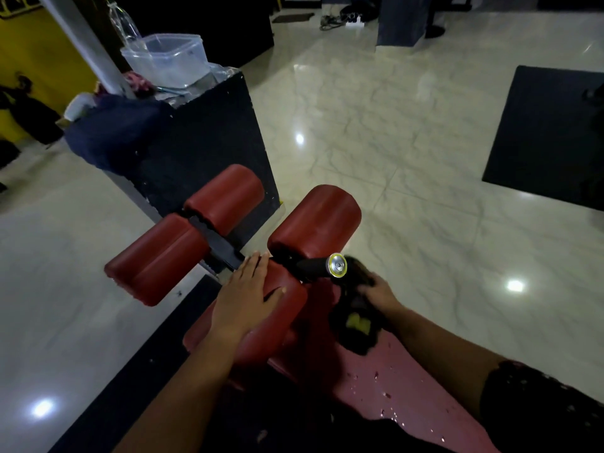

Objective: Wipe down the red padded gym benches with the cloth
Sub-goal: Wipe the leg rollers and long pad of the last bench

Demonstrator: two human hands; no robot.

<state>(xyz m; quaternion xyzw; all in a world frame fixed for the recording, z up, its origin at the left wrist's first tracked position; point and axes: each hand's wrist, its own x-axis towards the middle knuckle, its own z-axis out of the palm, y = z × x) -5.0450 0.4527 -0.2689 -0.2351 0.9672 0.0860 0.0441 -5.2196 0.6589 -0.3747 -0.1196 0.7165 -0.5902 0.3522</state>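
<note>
A red padded bench point(385, 384) runs from the bottom right up to the middle of the head view, its surface dotted with drops. At its far end sit red roller pads point(313, 220), with another pair further left point(157, 256). My left hand point(245, 299) rests flat, fingers straight, on the rounded red pad at the bench's top end. My right hand point(379, 292) grips a dark cloth point(356, 318) with a yellow patch, pressed on the bench just below a black handle with a silver end cap point(337, 264).
A black box point(209, 152) stands behind the rollers, carrying a clear plastic tub point(170, 58), a bottle and a dark blue cloth point(111, 135). Glossy pale tile floor point(408, 142) spreads to the right, with a black mat point(549, 135) at the far right.
</note>
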